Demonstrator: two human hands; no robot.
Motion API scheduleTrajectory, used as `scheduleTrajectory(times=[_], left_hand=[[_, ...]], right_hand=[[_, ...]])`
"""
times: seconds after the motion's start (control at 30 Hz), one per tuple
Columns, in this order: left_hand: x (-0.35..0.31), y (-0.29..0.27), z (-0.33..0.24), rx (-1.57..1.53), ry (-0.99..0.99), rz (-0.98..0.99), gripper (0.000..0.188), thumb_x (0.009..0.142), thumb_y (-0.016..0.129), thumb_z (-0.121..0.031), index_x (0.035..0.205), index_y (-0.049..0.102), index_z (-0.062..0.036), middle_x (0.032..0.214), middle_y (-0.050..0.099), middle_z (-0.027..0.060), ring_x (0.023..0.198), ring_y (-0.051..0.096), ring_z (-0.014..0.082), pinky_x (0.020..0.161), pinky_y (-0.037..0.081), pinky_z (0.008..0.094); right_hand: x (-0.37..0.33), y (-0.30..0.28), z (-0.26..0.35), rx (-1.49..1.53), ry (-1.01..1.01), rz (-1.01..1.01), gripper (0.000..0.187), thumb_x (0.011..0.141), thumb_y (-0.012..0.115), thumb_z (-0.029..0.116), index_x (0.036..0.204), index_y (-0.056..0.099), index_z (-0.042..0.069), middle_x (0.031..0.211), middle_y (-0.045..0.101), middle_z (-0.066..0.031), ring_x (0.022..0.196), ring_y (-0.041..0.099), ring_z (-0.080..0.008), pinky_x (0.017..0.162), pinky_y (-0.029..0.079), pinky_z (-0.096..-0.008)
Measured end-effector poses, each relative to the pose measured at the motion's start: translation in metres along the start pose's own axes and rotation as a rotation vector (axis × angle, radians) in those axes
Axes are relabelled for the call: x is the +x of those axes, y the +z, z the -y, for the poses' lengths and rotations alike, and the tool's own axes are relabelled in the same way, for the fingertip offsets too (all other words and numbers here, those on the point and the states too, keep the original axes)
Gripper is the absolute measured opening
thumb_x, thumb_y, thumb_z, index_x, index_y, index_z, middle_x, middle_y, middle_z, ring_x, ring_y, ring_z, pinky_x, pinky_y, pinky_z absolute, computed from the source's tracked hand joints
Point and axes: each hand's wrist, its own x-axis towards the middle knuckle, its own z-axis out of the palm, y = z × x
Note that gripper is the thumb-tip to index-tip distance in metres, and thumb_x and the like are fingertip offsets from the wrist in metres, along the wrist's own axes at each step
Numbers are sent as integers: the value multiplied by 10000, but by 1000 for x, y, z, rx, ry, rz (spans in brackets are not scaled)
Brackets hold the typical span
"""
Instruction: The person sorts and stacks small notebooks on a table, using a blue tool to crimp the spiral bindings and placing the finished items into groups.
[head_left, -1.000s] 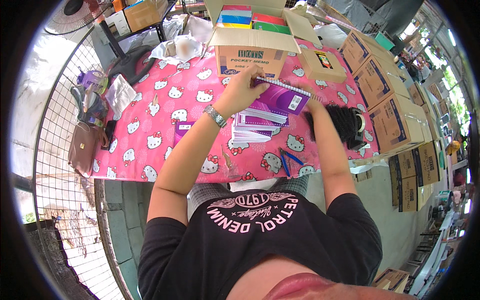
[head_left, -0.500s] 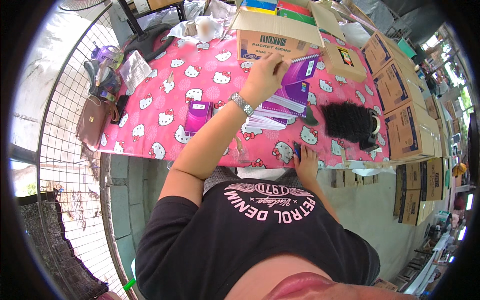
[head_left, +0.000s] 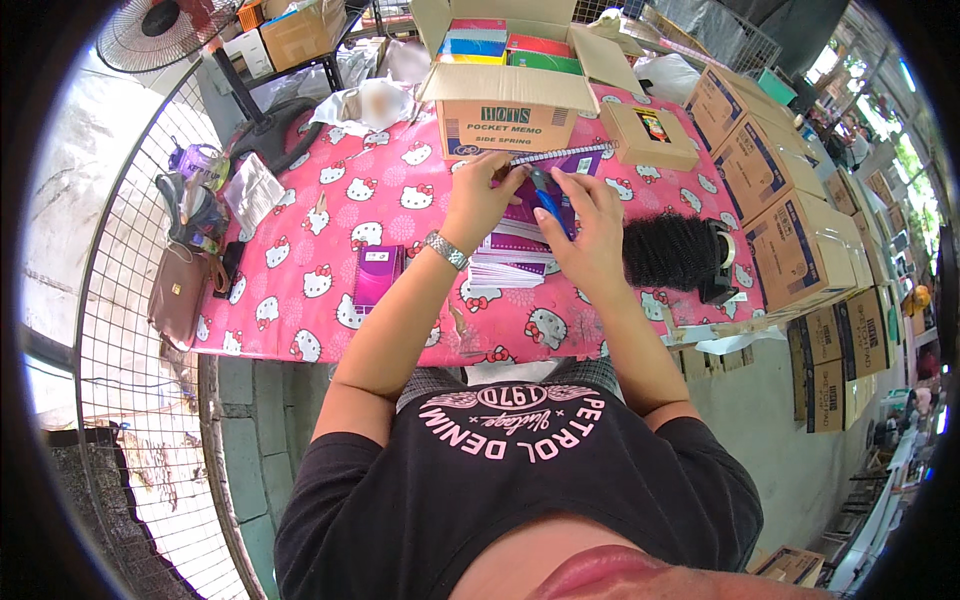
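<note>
At the far middle of the table, my left hand (head_left: 482,195) is closed at the left end of a purple spiral notebook's wire binding (head_left: 560,155). My right hand (head_left: 592,225) is closed around a blue-handled hand tool, which looks like pliers (head_left: 550,203); its metal head points at the binding beside my left fingertips. Both hands partly cover the notebook's purple cover (head_left: 585,165). Just below it, nearer me, lies a fanned stack of purple notebooks (head_left: 508,270) with white page edges showing. A separate small purple notebook (head_left: 378,275) rests left of my left forearm.
Behind my hands stands an open carton (head_left: 510,125) of colourful notebooks, with a closed brown box (head_left: 650,137) beside it. Bristly black coils (head_left: 665,252) lie at right by a black tape dispenser (head_left: 718,262). Stacked cartons (head_left: 800,240) border the table's right; a brown bag (head_left: 180,275) sits left.
My right hand has risen from the table's near edge to the notebook, bringing the blue-handled tool. My left hand has shifted left and slightly nearer me, and the view has tilted up.
</note>
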Motion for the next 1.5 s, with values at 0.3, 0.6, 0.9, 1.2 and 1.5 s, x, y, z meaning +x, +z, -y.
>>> scheduleTrajectory(times=[0.3,0.6,0.9,1.2,1.5], left_hand=[[-12,4,2,337,295,-172,271,820,641,42,1085,681,6,926,671,120,753,693,182,624,584,278],[-16,-104,-25,755,608,-349,251,744,627,25,985,634,-46,952,647,109,886,602,312,779,489,411],[-96,-160,155,1299,-312,368,202,811,580,-150,1000,624,-95,1073,626,152,1085,554,317,946,425,475],[-21,-59,23,780,441,8,297,827,659,-122,1120,620,-91,1198,600,124,1094,555,326,958,453,431],[-12,-6,-17,1017,500,744,247,847,605,-158,1071,669,-76,980,629,63,963,619,263,817,532,407]], right_hand=[[-4,-4,-4,490,282,225,385,874,689,242,1206,640,54,1014,631,-73,988,593,-240,850,470,-365],[-41,-18,-56,250,264,-54,392,893,661,140,1261,589,23,1215,615,-138,1071,606,-240,961,447,-332],[-174,44,-145,-205,348,478,360,825,700,271,1116,636,69,1100,614,-189,1056,574,-397,929,455,-484],[-122,46,-270,-991,298,487,174,861,620,252,931,651,97,970,611,-94,976,605,-264,804,516,-410],[-80,16,-285,-544,264,309,160,870,611,121,956,687,9,938,655,-182,925,618,-381,815,501,-454]])
